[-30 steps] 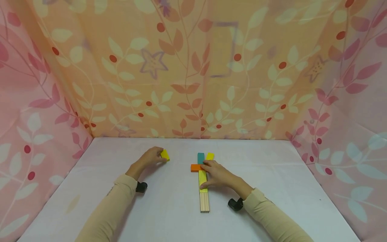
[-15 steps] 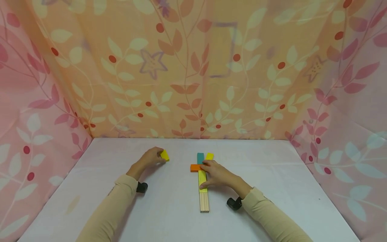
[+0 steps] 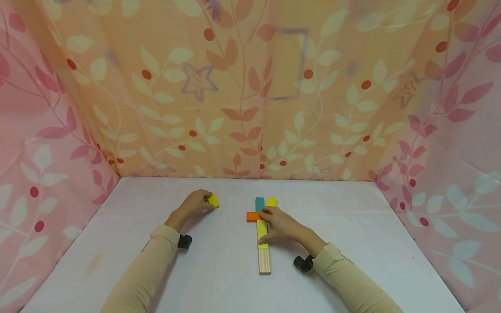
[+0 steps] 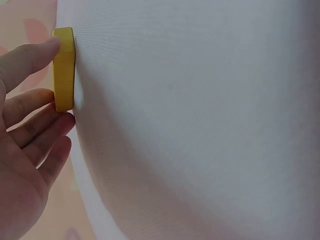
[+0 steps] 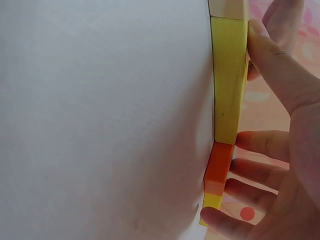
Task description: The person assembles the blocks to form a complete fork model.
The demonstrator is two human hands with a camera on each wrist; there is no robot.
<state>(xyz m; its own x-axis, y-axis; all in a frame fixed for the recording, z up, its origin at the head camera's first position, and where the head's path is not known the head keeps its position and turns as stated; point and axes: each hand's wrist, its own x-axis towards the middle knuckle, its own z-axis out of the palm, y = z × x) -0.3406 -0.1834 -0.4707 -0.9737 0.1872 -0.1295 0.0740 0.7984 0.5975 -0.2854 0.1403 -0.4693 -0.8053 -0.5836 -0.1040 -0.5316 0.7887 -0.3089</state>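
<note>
At the back left of the white table, my left hand (image 3: 195, 202) pinches a small yellow block (image 4: 64, 75) between thumb and fingertips; the block is angular and lies on the cloth. My right hand (image 3: 283, 224) rests over a row of blocks, fingers spread. Its thumb touches the top of a long light-yellow block (image 5: 229, 80), while other fingertips lie along that block's far end and an orange block (image 5: 219, 167) set crosswise. Beyond the orange one are a teal block (image 3: 260, 204) and another yellow block (image 3: 272, 201), partly hidden by the hand. A plain wood block (image 3: 264, 261) continues the row nearest me.
White cloth covers the table (image 3: 219, 269). A floral curtain (image 3: 164, 104) closes off the back, with pink floral cloth (image 3: 450, 143) on both sides. Black wrist cameras (image 3: 303, 263) sit on both wrists, close over the table.
</note>
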